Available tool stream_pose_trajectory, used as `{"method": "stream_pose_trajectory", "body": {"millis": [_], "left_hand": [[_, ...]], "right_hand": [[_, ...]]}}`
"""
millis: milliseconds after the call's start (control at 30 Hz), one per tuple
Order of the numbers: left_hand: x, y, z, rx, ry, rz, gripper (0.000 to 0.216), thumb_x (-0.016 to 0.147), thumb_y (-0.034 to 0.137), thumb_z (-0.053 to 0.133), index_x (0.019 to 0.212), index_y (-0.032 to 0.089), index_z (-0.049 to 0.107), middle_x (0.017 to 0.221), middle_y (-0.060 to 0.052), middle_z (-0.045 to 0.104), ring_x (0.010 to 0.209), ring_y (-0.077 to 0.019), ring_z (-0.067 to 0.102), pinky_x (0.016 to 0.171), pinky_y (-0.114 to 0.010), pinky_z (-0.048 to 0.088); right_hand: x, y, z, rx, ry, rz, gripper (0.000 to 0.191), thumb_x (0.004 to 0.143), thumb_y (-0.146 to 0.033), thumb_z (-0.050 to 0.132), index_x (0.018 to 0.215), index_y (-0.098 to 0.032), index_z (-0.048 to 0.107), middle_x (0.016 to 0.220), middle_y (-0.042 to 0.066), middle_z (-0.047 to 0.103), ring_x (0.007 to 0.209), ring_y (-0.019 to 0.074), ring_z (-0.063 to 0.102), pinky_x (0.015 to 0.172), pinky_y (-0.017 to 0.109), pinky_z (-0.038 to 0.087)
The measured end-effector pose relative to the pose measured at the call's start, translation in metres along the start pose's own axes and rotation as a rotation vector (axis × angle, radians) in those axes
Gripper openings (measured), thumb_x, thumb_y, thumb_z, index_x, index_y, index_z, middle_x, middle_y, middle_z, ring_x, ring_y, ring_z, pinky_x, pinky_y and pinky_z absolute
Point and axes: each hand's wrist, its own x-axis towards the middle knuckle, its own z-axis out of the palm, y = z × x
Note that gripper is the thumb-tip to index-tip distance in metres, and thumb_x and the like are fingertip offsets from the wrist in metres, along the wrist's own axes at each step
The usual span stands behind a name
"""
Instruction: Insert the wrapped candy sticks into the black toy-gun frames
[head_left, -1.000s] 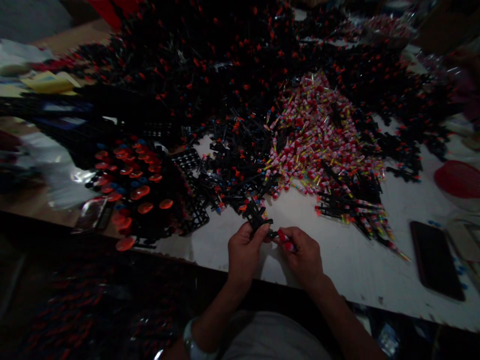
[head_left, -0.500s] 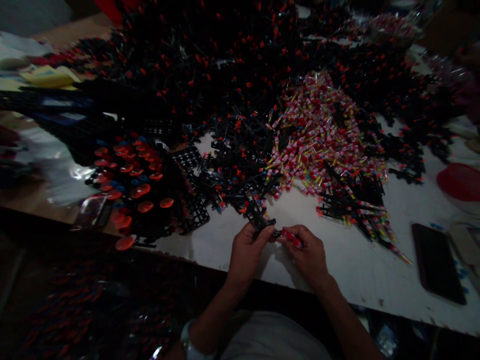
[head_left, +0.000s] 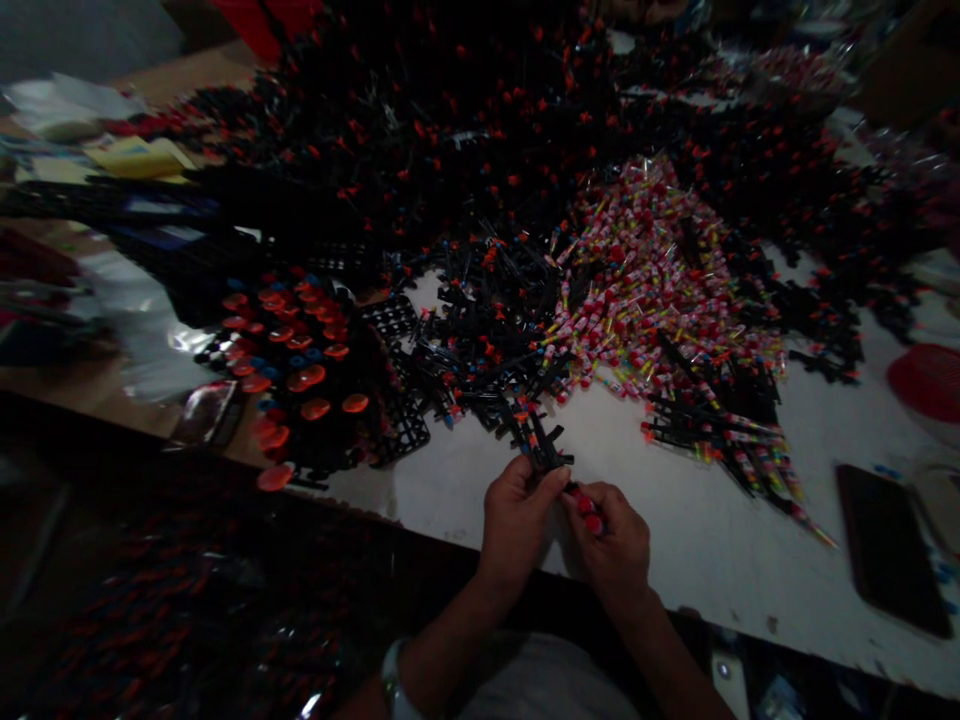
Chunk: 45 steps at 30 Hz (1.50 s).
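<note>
Here, head view | left hand [head_left: 517, 510] grip pinches black plastic piece [head_left: 546, 448] at worktop [head_left: 675, 530] edge | right hand [head_left: 611, 535] clenched on red-tipped stick [head_left: 589, 512] | risk: dim light, small parts, stick may slip or misalign.

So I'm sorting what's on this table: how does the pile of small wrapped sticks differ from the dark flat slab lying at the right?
The pile of wrapped sticks is pink, yellow and red; the flat slab is plain black. The pile is many small pieces heaped loosely; the slab is one single flat piece. The pile sits mid-table among black parts; the slab lies alone near the front edge. Both rest on the white table.
</note>
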Motion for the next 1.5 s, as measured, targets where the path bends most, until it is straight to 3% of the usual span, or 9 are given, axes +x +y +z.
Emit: {"method": "stream_pose_trajectory", "body": {"millis": [133,300,500,567,667,833,1133,1367,1500], "left_hand": [[0.004,0.006,-0.004,0.160,-0.099,0.039,0.024,0.076,0.037,0.063,0.087,0.017,0.067,0.080,-0.002,0.069,0.071,-0.0141,0.061,0.070,-0.025,0.047],[0.025,0.019,-0.035,0.628,0.150,0.465,0.025,0.085,0.033,0.052,0.103,0.021,0.065,0.102,-0.006,0.065,0.096,-0.0185,0.058,0.088,-0.032,0.046],[0.037,0.007,-0.047,1.192,0.108,0.684,0.033,0.083,0.015,0.052,0.115,0.017,0.060,0.123,-0.012,0.057,0.114,-0.0270,0.047,0.100,-0.046,0.040],[0.028,0.001,-0.048,1.265,0.072,0.714,0.034,0.084,0.015,0.051,0.117,0.018,0.058,0.123,-0.011,0.057,0.113,-0.0270,0.048,0.097,-0.046,0.042],[0.015,-0.001,-0.053,1.311,-0.011,0.727,0.037,0.083,0.015,0.053,0.120,0.021,0.055,0.119,-0.008,0.060,0.110,-0.0257,0.050,0.094,-0.044,0.044],[0.021,0.006,-0.066,1.356,-0.072,0.763,0.048,0.078,0.016,0.061,0.124,0.023,0.052,0.134,-0.010,0.051,0.122,-0.0290,0.042,0.098,-0.048,0.039],[0.039,0.016,-0.040,1.495,-0.207,0.867,0.044,0.084,0.018,0.055,0.127,0.020,0.048,0.125,-0.009,0.058,0.117,-0.0268,0.046,0.094,-0.042,0.036],[0.031,0.016,-0.041,1.358,-0.159,0.624,0.052,0.071,0.024,0.072,0.119,0.018,0.052,0.100,-0.008,0.064,0.095,-0.0249,0.055,0.083,-0.037,0.042],[0.021,0.012,-0.037,1.125,-0.154,0.464,0.023,0.073,0.024,0.068,0.095,0.020,0.064,0.090,-0.005,0.062,0.090,-0.0217,0.057,0.080,-0.034,0.043]], "right_hand": [[0.020,0.020,-0.040,-0.089,-0.011,-0.001,0.025,0.086,-0.044,0.054,0.088,-0.022,0.065,0.078,0.003,0.068,0.068,0.0151,0.062,0.064,0.026,0.049],[0.058,0.038,-0.091,-0.477,0.424,-0.014,0.035,0.087,-0.046,0.052,0.099,-0.017,0.067,0.098,0.013,0.063,0.097,0.0259,0.056,0.087,0.040,0.044],[0.078,-0.011,-0.008,-0.310,-0.110,-0.073,0.024,0.091,-0.031,0.045,0.104,-0.018,0.060,0.094,0.009,0.064,0.084,0.0202,0.059,0.072,0.030,0.045],[0.083,-0.022,0.018,-0.319,-0.185,-0.060,0.025,0.089,-0.030,0.049,0.110,-0.017,0.057,0.099,0.010,0.065,0.086,0.0206,0.061,0.070,0.029,0.044],[0.085,-0.018,0.024,-0.402,-0.264,-0.008,0.020,0.086,-0.031,0.055,0.101,-0.019,0.057,0.093,0.009,0.066,0.081,0.0202,0.062,0.065,0.027,0.041],[0.078,0.007,-0.013,-0.444,-0.337,0.001,0.017,0.087,-0.037,0.050,0.084,-0.021,0.055,0.081,0.006,0.065,0.073,0.0185,0.061,0.061,0.026,0.037],[0.061,0.008,-0.029,-0.072,-0.209,0.160,0.030,0.087,-0.037,0.043,0.110,-0.021,0.054,0.088,0.004,0.067,0.072,0.0174,0.062,0.065,0.028,0.045],[0.042,0.013,-0.030,0.209,-0.269,0.347,0.031,0.085,-0.041,0.048,0.106,-0.020,0.055,0.067,0.000,0.064,0.056,0.0155,0.059,0.054,0.026,0.046],[0.039,0.003,-0.026,0.498,-0.237,0.363,0.028,0.086,-0.041,0.051,0.105,-0.021,0.050,0.081,0.001,0.068,0.065,0.0140,0.064,0.065,0.026,0.050]]}}
